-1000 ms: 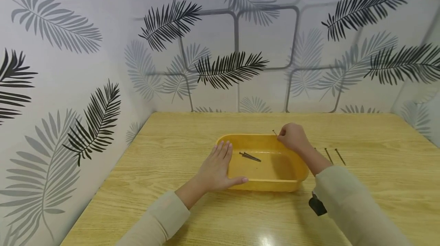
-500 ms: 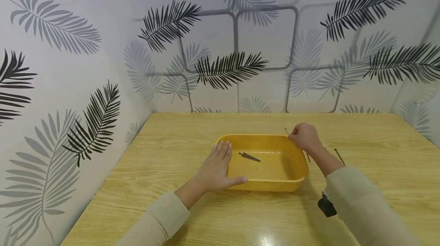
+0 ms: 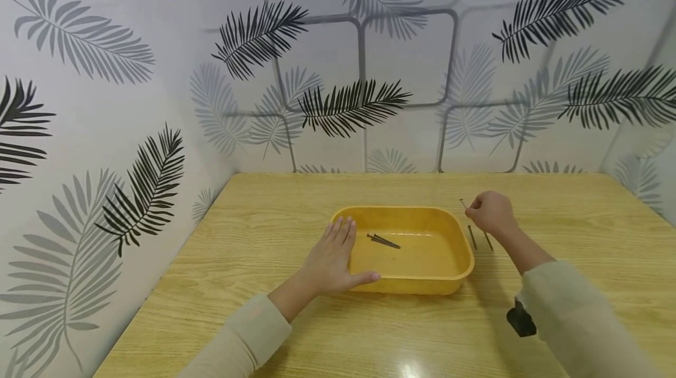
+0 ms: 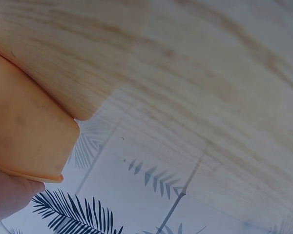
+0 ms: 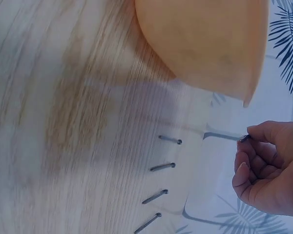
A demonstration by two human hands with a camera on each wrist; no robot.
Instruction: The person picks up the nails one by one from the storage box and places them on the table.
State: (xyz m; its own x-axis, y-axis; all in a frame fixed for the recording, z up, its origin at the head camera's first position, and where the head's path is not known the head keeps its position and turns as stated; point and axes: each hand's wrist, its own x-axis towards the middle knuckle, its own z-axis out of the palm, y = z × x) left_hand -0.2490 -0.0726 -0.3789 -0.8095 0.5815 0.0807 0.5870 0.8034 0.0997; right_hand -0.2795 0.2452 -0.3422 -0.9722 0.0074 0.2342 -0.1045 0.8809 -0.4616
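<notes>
I have the right hand (image 3: 494,213) pinching a nail (image 3: 463,203) between thumb and finger. The left hand (image 3: 331,257) rests on the yellow tray (image 3: 414,278), fingers straight, thumb spread apart.

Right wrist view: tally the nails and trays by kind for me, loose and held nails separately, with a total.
Nails lying on the table: 4
Nail pinched in the right hand: 1
Yellow tray: 1
Total: 6
</notes>
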